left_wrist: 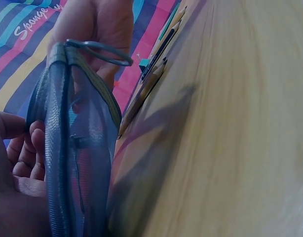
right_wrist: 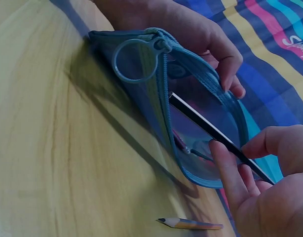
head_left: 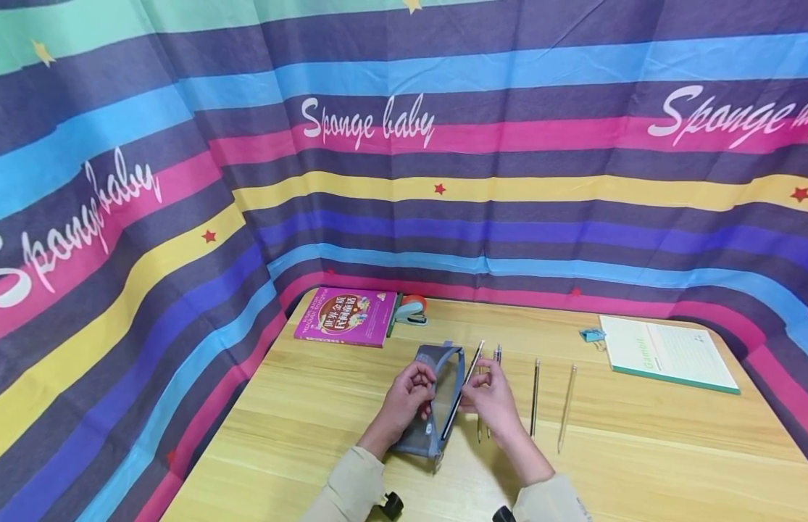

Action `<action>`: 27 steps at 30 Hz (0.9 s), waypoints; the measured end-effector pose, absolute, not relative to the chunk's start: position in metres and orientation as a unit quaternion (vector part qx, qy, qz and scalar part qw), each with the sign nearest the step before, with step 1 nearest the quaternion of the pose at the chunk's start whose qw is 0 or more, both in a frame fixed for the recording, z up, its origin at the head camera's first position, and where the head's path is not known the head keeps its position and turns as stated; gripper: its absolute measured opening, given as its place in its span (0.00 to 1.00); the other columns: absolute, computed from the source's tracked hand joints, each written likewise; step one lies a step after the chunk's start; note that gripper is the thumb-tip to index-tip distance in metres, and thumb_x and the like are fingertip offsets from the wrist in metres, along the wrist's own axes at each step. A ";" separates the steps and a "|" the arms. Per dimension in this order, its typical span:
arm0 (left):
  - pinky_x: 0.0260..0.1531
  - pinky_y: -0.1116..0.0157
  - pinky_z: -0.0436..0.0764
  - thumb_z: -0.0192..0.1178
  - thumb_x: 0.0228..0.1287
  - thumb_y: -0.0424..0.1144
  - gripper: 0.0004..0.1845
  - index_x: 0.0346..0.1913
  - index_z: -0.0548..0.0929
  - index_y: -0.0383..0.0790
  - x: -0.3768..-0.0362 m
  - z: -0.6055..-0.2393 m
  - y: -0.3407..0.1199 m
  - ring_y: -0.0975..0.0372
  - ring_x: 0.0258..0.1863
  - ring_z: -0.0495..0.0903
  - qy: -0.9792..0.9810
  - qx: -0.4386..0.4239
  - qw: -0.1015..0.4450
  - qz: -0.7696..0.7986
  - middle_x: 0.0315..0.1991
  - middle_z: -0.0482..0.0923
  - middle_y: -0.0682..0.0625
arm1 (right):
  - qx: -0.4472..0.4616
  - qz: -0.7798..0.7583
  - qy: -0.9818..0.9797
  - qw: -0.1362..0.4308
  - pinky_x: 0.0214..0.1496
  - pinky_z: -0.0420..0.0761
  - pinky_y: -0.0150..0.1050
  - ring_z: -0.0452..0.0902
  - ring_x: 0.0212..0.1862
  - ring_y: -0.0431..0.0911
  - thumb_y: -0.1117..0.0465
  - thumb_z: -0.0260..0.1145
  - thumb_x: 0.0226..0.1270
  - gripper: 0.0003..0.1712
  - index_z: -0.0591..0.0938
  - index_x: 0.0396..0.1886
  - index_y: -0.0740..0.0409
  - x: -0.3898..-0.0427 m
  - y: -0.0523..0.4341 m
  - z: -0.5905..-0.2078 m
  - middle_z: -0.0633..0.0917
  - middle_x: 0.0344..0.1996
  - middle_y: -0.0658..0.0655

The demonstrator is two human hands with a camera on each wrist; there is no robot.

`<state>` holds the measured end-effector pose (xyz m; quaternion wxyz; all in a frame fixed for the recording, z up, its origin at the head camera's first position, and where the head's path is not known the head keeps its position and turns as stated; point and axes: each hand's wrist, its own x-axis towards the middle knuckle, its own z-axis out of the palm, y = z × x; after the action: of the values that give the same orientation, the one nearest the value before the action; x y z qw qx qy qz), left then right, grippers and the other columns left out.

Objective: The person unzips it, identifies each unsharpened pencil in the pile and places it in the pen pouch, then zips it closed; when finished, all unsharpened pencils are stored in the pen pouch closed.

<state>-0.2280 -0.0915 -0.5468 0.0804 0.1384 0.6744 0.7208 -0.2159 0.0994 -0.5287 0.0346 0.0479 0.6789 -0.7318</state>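
A grey-blue mesh zip pouch [head_left: 413,439] lies on the table, its mouth spread apart. On its left side my left hand [head_left: 409,397] pinches the rim of the opening between thumb and fingers. My right hand [head_left: 491,399] holds a black pencil [right_wrist: 210,129] with a pale stripe, pinched between thumb and fingers. One end of that pencil is within the pouch's mouth, as the right wrist view shows. A thin item [right_wrist: 181,142] also shows in the opening, its kind unclear. From the zip end hangs a ring pull [right_wrist: 135,60].
Right of the pouch lie several pencils, among them a dark one [head_left: 535,395] and a light wooden one [head_left: 567,407]. A purple book [head_left: 371,328] and an orange-and-blue item [head_left: 413,309] are at the back left. A notepad [head_left: 671,355] with a blue binder clip [head_left: 593,335] lies back right.
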 end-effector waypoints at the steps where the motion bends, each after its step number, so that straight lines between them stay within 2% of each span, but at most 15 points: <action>1: 0.19 0.71 0.77 0.53 0.61 0.22 0.14 0.50 0.71 0.26 -0.228 -0.547 -0.091 0.66 0.19 0.73 0.675 0.137 0.081 0.721 0.30 0.73 0.54 | 0.050 -0.732 0.679 0.035 0.39 0.91 0.50 0.82 0.28 0.49 0.80 0.61 0.62 0.36 0.62 0.70 0.67 -0.215 0.099 -0.528 0.76 0.41 0.62; 7: 0.18 0.71 0.76 0.53 0.61 0.22 0.14 0.50 0.72 0.26 -0.228 -0.549 -0.090 0.66 0.18 0.73 0.676 0.136 0.078 0.720 0.30 0.73 0.54 | 0.045 -0.732 0.679 0.041 0.36 0.91 0.46 0.81 0.28 0.48 0.80 0.62 0.61 0.35 0.63 0.68 0.68 -0.212 0.095 -0.529 0.76 0.40 0.62; 19: 0.18 0.72 0.75 0.52 0.61 0.21 0.14 0.50 0.71 0.25 -0.229 -0.548 -0.088 0.66 0.18 0.73 0.668 0.139 0.075 0.728 0.30 0.72 0.54 | 0.047 -0.729 0.681 0.056 0.39 0.91 0.49 0.80 0.32 0.49 0.79 0.62 0.62 0.36 0.63 0.69 0.68 -0.209 0.087 -0.530 0.76 0.42 0.63; 27: 0.19 0.72 0.75 0.52 0.61 0.22 0.13 0.49 0.72 0.25 -0.229 -0.545 -0.085 0.66 0.19 0.73 0.667 0.139 0.070 0.729 0.30 0.73 0.53 | 0.041 -0.731 0.678 0.064 0.35 0.91 0.44 0.81 0.31 0.47 0.79 0.62 0.62 0.33 0.64 0.67 0.69 -0.212 0.080 -0.536 0.77 0.38 0.61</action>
<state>-0.2291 -0.0852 -0.5452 0.0702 0.1393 0.6668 0.7287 -0.2115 0.0800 -0.5365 0.0635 0.0414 0.6777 -0.7314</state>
